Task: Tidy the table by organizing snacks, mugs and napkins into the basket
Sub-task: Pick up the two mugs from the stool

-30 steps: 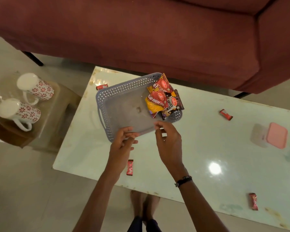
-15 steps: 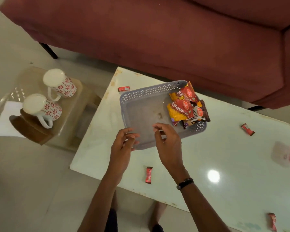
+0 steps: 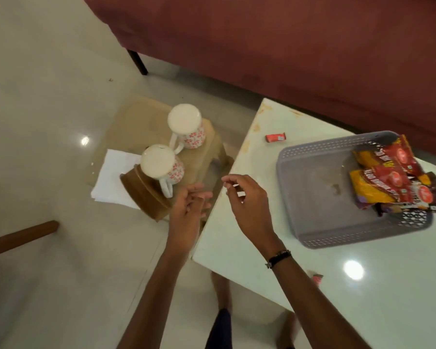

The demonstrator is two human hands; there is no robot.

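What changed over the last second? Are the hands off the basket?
Yes. Both the left hand and right hand left the basket rim and swung left, toward the mugs on the side table, holding nothing. Basket, snack packets and mugs stayed put.

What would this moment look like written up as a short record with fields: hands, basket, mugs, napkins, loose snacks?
left hand: empty, fingers loosely open, near the closer mug
right hand: empty, open, over the white table's left edge
grey perforated plastic basket: on the table, red and yellow snack packets piled at its right end
two white floral mugs: upside down on the low glass side table
white napkins: beside the closer mug
small red wrapped snack: loose on the table, outside the basket
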